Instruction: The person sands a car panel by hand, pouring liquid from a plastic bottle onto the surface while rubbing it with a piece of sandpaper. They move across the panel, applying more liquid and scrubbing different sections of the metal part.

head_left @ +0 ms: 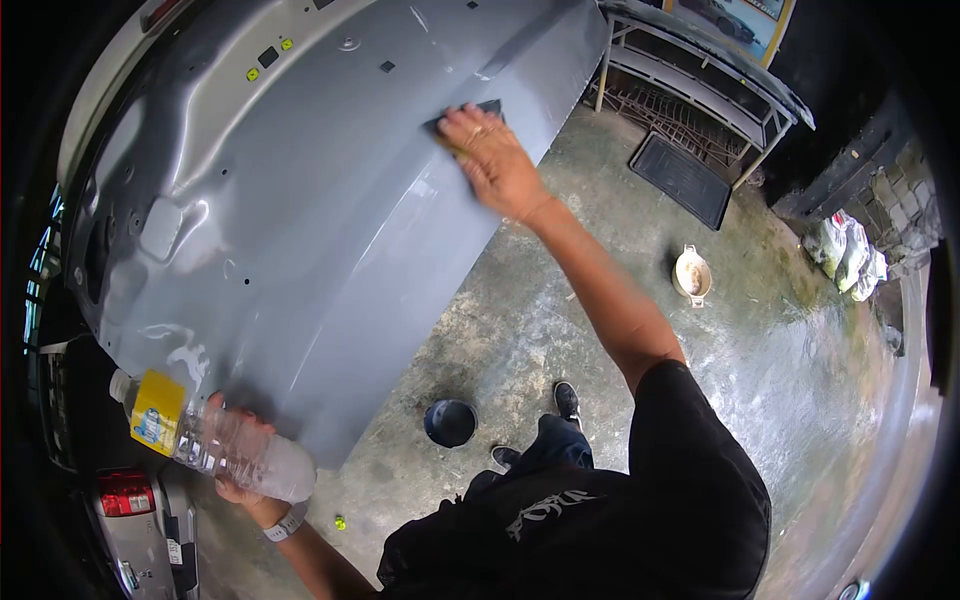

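My right hand [490, 155] presses dark sandpaper [490, 106] flat against a large grey car panel [330, 200]. A yellowish edge shows under the fingers, but what it belongs to is mostly covered. At the lower left, my left hand [240, 492] is wrapped around a clear plastic bottle [270, 465] with a yellow label. The bottle lies tilted nearly sideways, its white cap pointing left, over the panel's near corner. Wet-looking streaks and bright reflections mark the panel's surface.
A dark bucket [450, 423] stands on the concrete floor [540, 330] near my feet. Farther right are a pale basin [691, 276], a black tray [682, 180], a metal rack [690, 85] and white bags [846, 255]. A car's red tail light [126, 494] shows at lower left.
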Demonstrator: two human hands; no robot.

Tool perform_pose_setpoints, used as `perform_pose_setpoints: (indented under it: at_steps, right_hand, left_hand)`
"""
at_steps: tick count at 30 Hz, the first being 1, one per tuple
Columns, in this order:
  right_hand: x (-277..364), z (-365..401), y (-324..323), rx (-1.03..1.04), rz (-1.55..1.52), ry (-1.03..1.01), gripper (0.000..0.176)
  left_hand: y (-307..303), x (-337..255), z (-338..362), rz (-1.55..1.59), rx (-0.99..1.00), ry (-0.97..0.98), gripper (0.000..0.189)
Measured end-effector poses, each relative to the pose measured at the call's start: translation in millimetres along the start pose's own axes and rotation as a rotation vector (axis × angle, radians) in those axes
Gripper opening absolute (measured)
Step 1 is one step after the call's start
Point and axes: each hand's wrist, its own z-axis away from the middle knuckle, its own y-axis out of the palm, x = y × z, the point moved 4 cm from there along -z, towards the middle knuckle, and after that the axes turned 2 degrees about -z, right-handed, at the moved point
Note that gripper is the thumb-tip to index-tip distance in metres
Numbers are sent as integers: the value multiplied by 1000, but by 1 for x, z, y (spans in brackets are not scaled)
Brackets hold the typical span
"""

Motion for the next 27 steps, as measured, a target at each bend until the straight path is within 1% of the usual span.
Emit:
perform_pose_setpoints:
  at_steps: [1,3,4,5,6,7,8,9,11,12,14,16,19,20,21,23,24,26,27]
  right_hand:
    - [0,-3,0,5,3,-3,48]
    - [6,-18,-4,-27,81,83,47]
    - [32,-15,6,36,82,-22,46]
    - [73,-10,10,100,25,-151,45]
    - [104,0,19,101,-69,-205,43]
    - [102,0,16,102,-70,-200,43]
    - [98,-4,11,117,-138,-247,44]
    - [92,-11,7,130,-206,-304,46]
    - [37,-34,-6,85,21,-317,42]
    - [-7,-47,-16,76,41,-245,42]
    - [-96,-71,-31,49,138,-83,35]
    - [-138,-99,-44,108,152,33,30]
    - [-108,-91,-31,91,114,48,32]
    - [-91,-82,-20,77,115,-69,32]
    - [-57,-74,-20,60,69,-130,32]
    - [-43,-77,-26,98,27,-189,30]
    - [-58,-80,-27,95,27,-184,30]
    - [-118,-103,-31,58,7,-105,28]
    - [-139,-113,-30,63,7,-115,28]
  left_hand:
    - [-1,0,0,6,-10,4,127]
    - [-3,0,1,22,-26,8,128]
    - [-4,0,1,27,-22,2,128]
    - [-4,1,2,30,-18,-3,128]
    - [-5,1,3,33,-22,-1,128]
    - [-7,1,5,12,-11,-17,126]
    - [-8,0,4,-9,1,-28,124]
    - [-9,0,2,-7,1,-18,124]
    - [-11,1,2,-10,8,-20,125]
    - [-13,2,2,-10,-4,-12,125]
    - [-15,5,2,35,-54,28,125]
    - [-11,4,2,27,-70,35,125]
    - [-4,3,2,29,-94,43,126]
    - [-1,3,2,32,-111,48,126]
    - [3,4,3,37,-119,57,126]
    - [6,2,4,17,-155,47,126]
    - [5,1,4,14,-151,44,126]
    - [1,2,4,20,-151,57,124]
    - [4,4,5,25,-159,63,124]
